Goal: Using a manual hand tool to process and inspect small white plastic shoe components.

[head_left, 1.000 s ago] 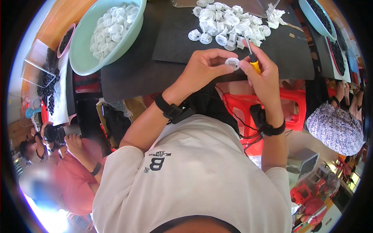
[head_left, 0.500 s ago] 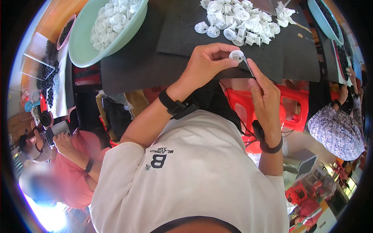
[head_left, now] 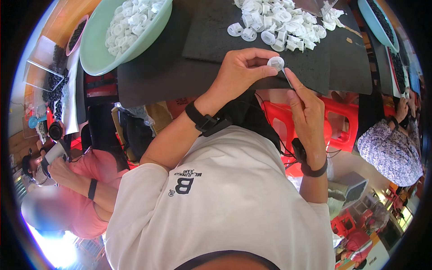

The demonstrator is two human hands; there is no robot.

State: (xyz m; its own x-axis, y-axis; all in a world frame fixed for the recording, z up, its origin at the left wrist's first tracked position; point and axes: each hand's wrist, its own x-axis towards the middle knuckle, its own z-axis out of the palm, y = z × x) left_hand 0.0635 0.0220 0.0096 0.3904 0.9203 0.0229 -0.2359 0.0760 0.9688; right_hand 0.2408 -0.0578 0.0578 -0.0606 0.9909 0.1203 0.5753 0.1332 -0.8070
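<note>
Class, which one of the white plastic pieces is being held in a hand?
The round white piece pinched in the left hand; the other white pieces lie on the dark mat or in the pale green basin.

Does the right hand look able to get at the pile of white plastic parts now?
Probably yes: just black mat shows between the right hand and the pile of white plastic parts, though that hand already holds a slim metal tool.
</note>
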